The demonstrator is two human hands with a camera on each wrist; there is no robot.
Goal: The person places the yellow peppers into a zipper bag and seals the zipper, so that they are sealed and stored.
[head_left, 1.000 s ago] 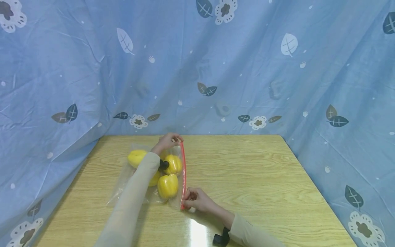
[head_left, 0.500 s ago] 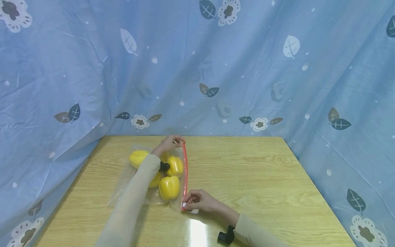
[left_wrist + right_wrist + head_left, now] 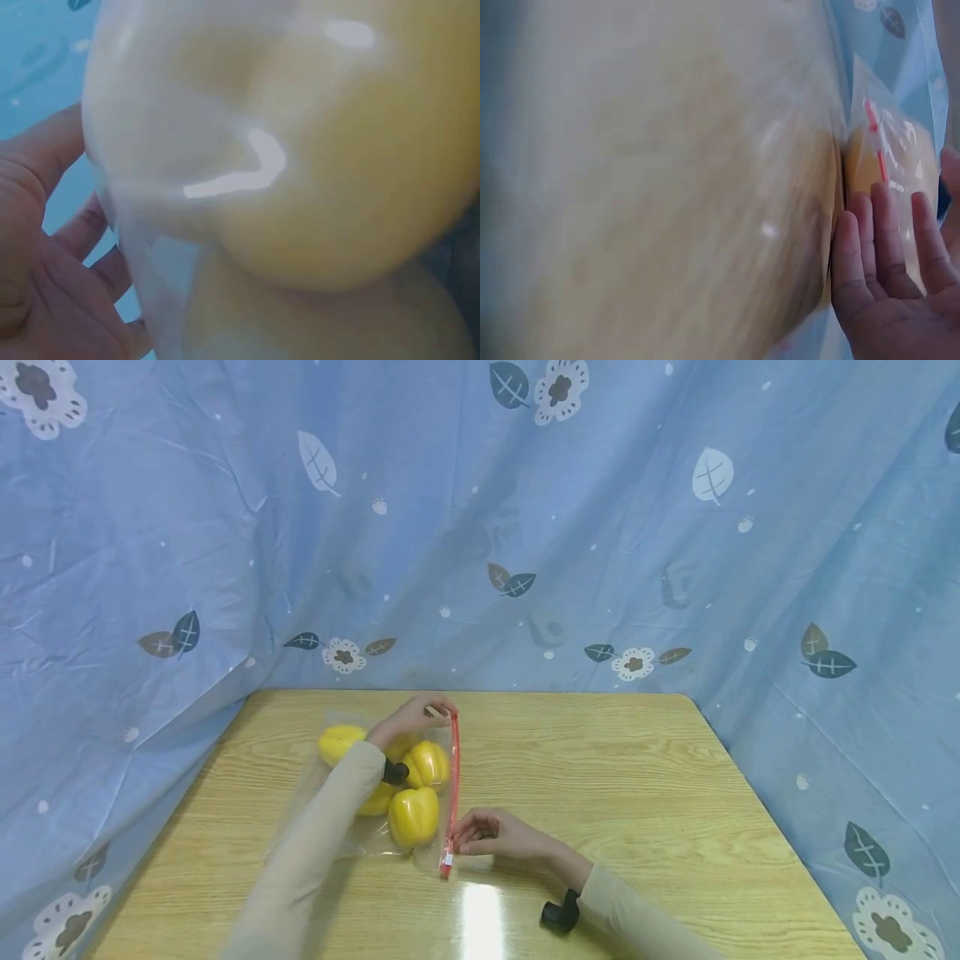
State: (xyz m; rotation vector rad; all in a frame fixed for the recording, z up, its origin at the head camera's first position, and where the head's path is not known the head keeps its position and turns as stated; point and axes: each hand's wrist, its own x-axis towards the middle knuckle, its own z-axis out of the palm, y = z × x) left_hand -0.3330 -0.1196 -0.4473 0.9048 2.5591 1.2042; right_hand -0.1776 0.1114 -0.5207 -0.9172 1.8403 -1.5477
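Note:
A clear zip bag [image 3: 367, 842] lies on the table with several yellow bell peppers [image 3: 414, 817] inside. Along its right edge runs a red zip strip [image 3: 456, 768], with a small white slider [image 3: 447, 860] near the front end. My left hand [image 3: 422, 716] pinches the far corner of the bag at the strip; its forearm covers part of the bag. In the left wrist view a pepper [image 3: 352, 172] under shiny plastic fills most of the picture. Just right of the slider, my right hand [image 3: 504, 837] has loosely bent fingers, its fingertips beside the strip and nothing held.
The wooden table [image 3: 600, 777] stretches away to the right of the bag. A blue curtain [image 3: 420, 527] with leaf and flower prints hangs behind and at both sides. Black wrist cameras [image 3: 560, 914] are strapped to both arms. Light glares on the front of the table.
My right hand has let go of the front end of the strip and shifted slightly right and away from me, uncovering the white slider. My left hand keeps its pinch on the far corner.

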